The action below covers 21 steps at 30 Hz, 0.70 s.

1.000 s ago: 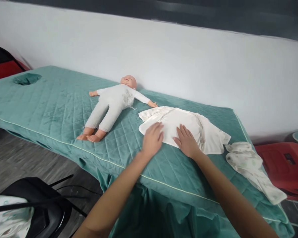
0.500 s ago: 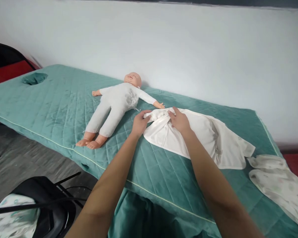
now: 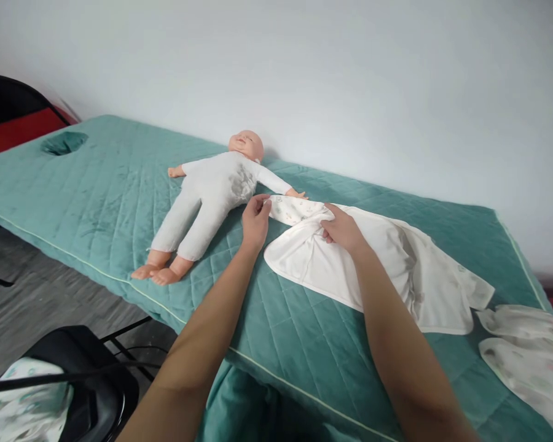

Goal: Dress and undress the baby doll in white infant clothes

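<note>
A white baby shirt lies spread on the green quilted bed cover, with one printed sleeve stretched to the left. My left hand pinches the end of that sleeve. My right hand grips the bunched cloth where the sleeve meets the body; its fingertips are partly hidden by the fabric. Left of the shirt a baby doll rests on its back, with a white cloth body and bare head, hands and feet. One doll hand lies close to the sleeve's upper edge.
More white printed baby clothing lies at the bed's right end. A black chair with printed cloth stands at lower left. Another black and red chair is beyond the bed's left end, near a face hole. A white wall runs behind.
The sleeve now lies straighter and flatter between my hands, and its print shows. My left hand has moved slightly left, my right slightly right. The view has shifted a little.
</note>
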Each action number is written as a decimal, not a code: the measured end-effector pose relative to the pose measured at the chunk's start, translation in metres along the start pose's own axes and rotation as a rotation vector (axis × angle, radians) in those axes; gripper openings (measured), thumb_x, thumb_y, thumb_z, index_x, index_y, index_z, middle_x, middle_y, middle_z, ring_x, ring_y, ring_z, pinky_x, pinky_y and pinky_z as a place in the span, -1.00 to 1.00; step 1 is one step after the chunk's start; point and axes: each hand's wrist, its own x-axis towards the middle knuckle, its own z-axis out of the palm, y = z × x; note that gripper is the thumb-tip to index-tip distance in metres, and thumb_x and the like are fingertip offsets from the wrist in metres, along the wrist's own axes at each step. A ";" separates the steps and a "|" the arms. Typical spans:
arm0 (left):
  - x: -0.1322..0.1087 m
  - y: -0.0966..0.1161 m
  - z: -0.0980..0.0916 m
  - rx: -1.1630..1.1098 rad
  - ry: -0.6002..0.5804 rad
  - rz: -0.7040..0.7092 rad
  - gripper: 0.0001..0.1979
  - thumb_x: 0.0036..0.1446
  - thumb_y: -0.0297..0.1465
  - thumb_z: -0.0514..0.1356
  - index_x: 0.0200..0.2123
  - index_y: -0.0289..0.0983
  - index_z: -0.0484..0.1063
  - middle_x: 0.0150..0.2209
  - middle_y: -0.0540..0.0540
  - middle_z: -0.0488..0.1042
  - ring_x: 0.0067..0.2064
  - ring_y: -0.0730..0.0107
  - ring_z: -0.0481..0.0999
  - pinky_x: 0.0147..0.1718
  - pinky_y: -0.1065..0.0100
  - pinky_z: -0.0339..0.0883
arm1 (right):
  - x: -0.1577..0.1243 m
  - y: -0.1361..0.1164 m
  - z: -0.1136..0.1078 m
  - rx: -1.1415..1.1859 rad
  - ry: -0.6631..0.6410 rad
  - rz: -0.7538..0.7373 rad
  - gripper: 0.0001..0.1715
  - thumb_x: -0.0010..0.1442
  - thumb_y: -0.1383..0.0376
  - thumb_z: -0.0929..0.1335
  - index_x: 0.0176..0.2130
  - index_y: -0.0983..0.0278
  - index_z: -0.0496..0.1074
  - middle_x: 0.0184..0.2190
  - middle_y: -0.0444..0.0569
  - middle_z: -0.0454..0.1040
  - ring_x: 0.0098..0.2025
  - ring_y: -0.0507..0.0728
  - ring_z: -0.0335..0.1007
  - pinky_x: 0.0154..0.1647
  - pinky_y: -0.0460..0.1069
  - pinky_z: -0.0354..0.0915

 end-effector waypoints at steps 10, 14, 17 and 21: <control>-0.003 -0.009 -0.002 0.205 -0.027 0.062 -0.52 0.13 -0.59 0.00 0.08 -0.20 0.44 0.10 -0.09 0.54 0.18 0.33 0.49 0.19 0.27 0.33 | -0.001 0.004 0.004 0.015 0.073 -0.053 -0.70 0.05 0.39 0.31 -0.16 0.20 0.38 -0.63 -0.25 0.46 -0.68 0.01 0.34 -0.61 -0.14 0.27; -0.006 -0.005 -0.001 0.282 0.005 0.044 -0.44 0.08 -0.65 -0.02 0.10 -0.23 0.45 0.09 -0.11 0.56 0.16 0.27 0.51 0.21 0.22 0.32 | -0.003 0.009 0.007 0.115 0.107 -0.112 -0.77 0.09 0.29 0.32 -0.18 0.20 0.40 -0.57 -0.23 0.50 -0.67 -0.01 0.35 -0.61 -0.15 0.24; -0.008 0.000 -0.002 0.327 -0.014 0.035 -0.39 0.05 -0.69 -0.01 0.16 -0.27 0.42 0.15 -0.16 0.52 0.20 0.22 0.47 0.24 0.20 0.29 | -0.005 0.013 0.008 0.175 0.142 -0.133 -0.76 0.10 0.24 0.31 -0.18 0.19 0.42 -0.50 -0.20 0.54 -0.61 -0.01 0.41 -0.57 -0.15 0.25; -0.010 0.003 -0.004 0.399 -0.028 0.046 -0.45 0.07 -0.66 0.04 0.13 -0.29 0.43 0.29 -0.21 0.36 0.30 0.18 0.36 0.30 0.19 0.20 | -0.004 0.017 0.008 0.267 0.200 -0.182 -0.76 0.05 0.23 0.32 -0.22 0.21 0.39 -0.33 -0.14 0.55 -0.37 0.04 0.50 -0.45 -0.14 0.31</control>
